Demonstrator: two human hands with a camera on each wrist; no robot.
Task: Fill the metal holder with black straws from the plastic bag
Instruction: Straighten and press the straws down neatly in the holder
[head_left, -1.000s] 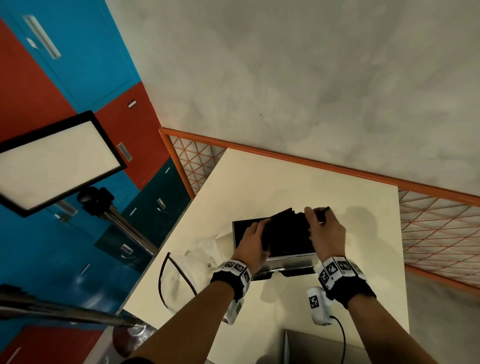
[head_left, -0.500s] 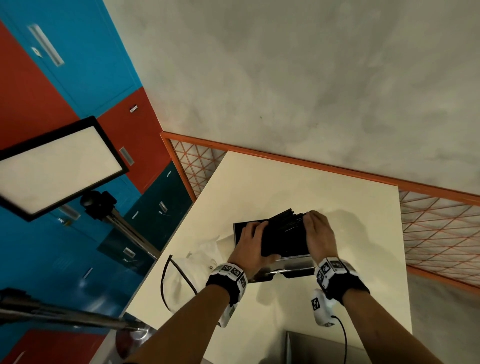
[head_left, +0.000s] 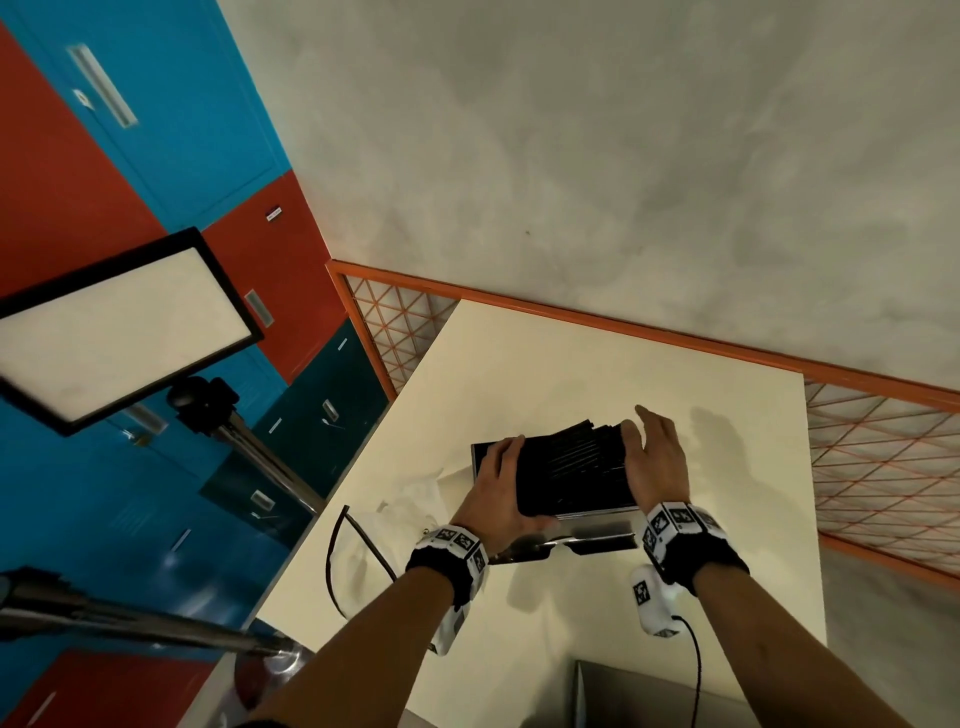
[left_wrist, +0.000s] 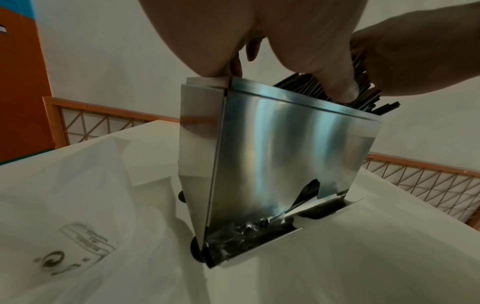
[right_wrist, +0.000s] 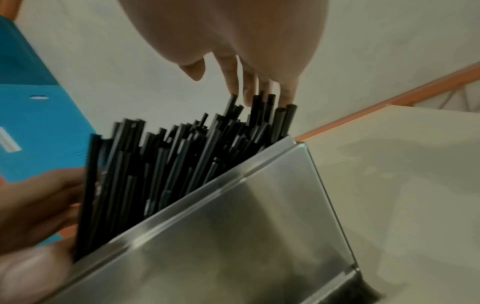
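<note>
Head view first, scanning from the left: a light panel on its stand leans in by the coloured lockers, then the empty plastic bag lies crumpled on the white table, just beside the metal holder. The holder stands upright in the middle of the table, and it is packed with black straws, their tops sticking out above the rim at uneven heights. The left hand is on the holder's left end, fingers reaching over the far edge and the thumb pressed in against the straws; the left wrist view shows that thumb right among the straw ends. On to the right: the right hand is held flat against the right side of the bundle, fingers straight and together, gripping nothing, fingertips touching the tallest straws. Further right, a white device with a cable lies on the table near the right wrist.
</note>
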